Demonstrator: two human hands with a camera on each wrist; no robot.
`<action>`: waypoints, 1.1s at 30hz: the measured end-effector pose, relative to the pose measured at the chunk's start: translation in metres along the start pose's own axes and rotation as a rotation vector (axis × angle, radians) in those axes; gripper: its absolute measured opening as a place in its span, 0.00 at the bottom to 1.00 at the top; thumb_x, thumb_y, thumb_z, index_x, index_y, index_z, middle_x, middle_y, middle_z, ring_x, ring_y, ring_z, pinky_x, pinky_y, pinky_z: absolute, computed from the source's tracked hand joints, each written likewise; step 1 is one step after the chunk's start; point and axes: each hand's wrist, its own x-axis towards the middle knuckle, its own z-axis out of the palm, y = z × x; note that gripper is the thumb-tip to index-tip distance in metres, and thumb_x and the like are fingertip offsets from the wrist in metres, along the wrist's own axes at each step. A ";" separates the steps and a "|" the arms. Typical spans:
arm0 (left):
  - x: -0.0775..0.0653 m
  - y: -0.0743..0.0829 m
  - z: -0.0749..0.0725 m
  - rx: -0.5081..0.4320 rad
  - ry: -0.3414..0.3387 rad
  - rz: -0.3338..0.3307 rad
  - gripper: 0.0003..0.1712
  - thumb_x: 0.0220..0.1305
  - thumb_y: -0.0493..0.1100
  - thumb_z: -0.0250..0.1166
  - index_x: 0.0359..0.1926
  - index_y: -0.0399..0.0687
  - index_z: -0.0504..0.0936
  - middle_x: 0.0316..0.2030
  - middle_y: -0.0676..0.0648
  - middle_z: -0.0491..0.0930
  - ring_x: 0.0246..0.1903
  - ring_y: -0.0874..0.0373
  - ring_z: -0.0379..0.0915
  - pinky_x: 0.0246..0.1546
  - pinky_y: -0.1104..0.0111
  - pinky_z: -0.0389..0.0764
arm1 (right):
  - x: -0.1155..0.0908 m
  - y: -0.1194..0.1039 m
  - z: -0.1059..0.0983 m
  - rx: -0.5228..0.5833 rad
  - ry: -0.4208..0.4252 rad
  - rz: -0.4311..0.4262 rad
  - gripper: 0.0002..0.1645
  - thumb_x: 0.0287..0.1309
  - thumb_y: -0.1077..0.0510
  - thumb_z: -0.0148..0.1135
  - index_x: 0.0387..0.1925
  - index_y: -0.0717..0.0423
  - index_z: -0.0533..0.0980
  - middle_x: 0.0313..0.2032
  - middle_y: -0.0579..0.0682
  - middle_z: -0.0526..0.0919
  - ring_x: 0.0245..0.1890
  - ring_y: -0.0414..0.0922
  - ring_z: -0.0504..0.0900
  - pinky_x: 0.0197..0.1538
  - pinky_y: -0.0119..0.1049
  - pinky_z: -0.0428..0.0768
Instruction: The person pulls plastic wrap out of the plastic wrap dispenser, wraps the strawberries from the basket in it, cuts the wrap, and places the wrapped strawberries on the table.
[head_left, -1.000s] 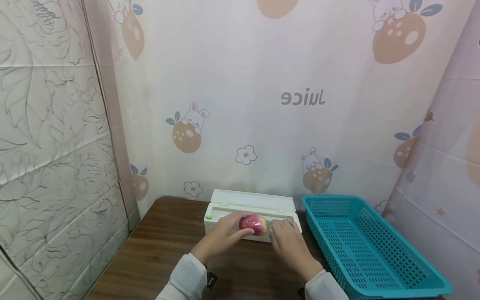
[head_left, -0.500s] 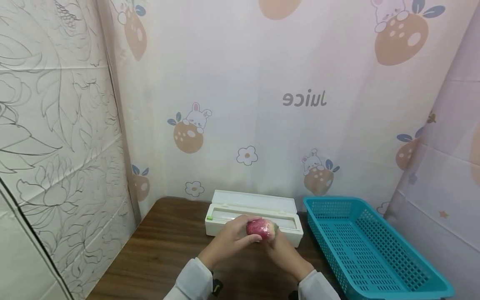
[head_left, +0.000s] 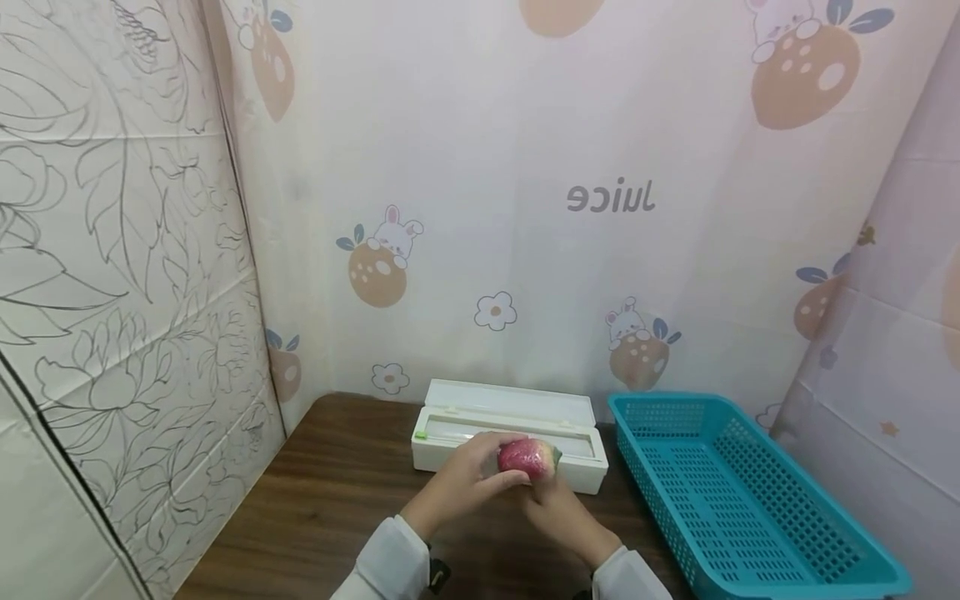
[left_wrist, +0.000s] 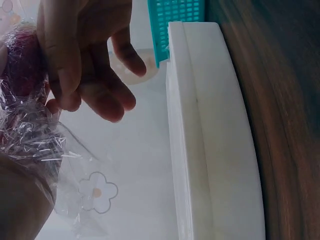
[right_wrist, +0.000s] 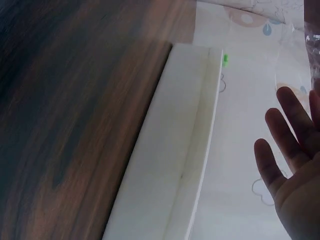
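Observation:
A red fruit (head_left: 528,459), pale yellow toward its green-tipped end, is held up in front of the white box. Clear cling film (left_wrist: 35,132) wraps it, with loose, crinkled film trailing in the left wrist view. My left hand (head_left: 468,483) grips its left end between thumb and fingers. From the right and below, my right hand (head_left: 562,508) holds the other end. In the right wrist view, several of its fingers (right_wrist: 295,120) are extended away from the fruit. The contact of the right fingertips is partly hidden behind the fruit in the head view.
Behind the hands stands the long white box (head_left: 510,471), a cling film dispenser by its look, with its lid raised and a green tab at the left. A teal plastic basket (head_left: 757,500) stands at the right of the dark wooden table (head_left: 300,517). Patterned curtains (head_left: 465,208) surround it.
My right hand has moved left and lower, beneath the fruit's right end. The fruit, with the left hand on it, has shifted slightly right and turned a little.

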 end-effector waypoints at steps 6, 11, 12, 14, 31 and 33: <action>-0.001 0.001 0.001 0.054 -0.023 -0.004 0.28 0.69 0.57 0.63 0.65 0.51 0.75 0.58 0.54 0.78 0.58 0.61 0.72 0.59 0.63 0.75 | 0.000 -0.005 0.008 -0.167 -0.084 -0.145 0.19 0.74 0.55 0.53 0.60 0.58 0.73 0.52 0.47 0.79 0.48 0.38 0.77 0.53 0.45 0.80; 0.000 0.001 -0.007 0.021 -0.024 -0.038 0.28 0.68 0.57 0.64 0.65 0.55 0.74 0.58 0.56 0.77 0.59 0.61 0.71 0.60 0.61 0.73 | 0.003 -0.006 0.005 -0.255 -0.093 -0.224 0.20 0.72 0.57 0.56 0.62 0.57 0.73 0.56 0.49 0.80 0.54 0.41 0.78 0.56 0.46 0.79; 0.000 0.000 -0.009 0.015 -0.015 -0.053 0.29 0.68 0.58 0.64 0.66 0.55 0.74 0.58 0.56 0.77 0.59 0.61 0.71 0.60 0.60 0.74 | 0.003 -0.003 0.003 -0.257 -0.085 -0.241 0.20 0.71 0.58 0.57 0.61 0.56 0.74 0.55 0.48 0.80 0.53 0.42 0.79 0.56 0.46 0.80; -0.001 0.000 -0.014 0.012 0.008 -0.084 0.30 0.67 0.58 0.65 0.66 0.55 0.75 0.59 0.54 0.77 0.59 0.60 0.71 0.60 0.58 0.75 | 0.003 0.002 -0.001 -0.256 -0.059 -0.281 0.17 0.68 0.61 0.60 0.56 0.56 0.77 0.51 0.46 0.82 0.51 0.41 0.80 0.53 0.44 0.81; -0.003 -0.007 -0.023 0.079 0.050 -0.127 0.33 0.64 0.60 0.67 0.65 0.54 0.75 0.58 0.52 0.78 0.56 0.59 0.74 0.53 0.59 0.80 | -0.009 0.003 -0.032 -0.122 0.217 0.094 0.21 0.74 0.54 0.56 0.62 0.58 0.75 0.50 0.51 0.83 0.49 0.45 0.82 0.49 0.43 0.83; -0.003 -0.006 -0.023 0.082 0.049 -0.134 0.33 0.64 0.61 0.67 0.65 0.54 0.76 0.58 0.53 0.78 0.56 0.59 0.74 0.54 0.58 0.80 | -0.008 0.001 -0.032 -0.092 0.257 0.086 0.22 0.75 0.52 0.54 0.64 0.57 0.74 0.50 0.51 0.84 0.51 0.46 0.82 0.50 0.44 0.83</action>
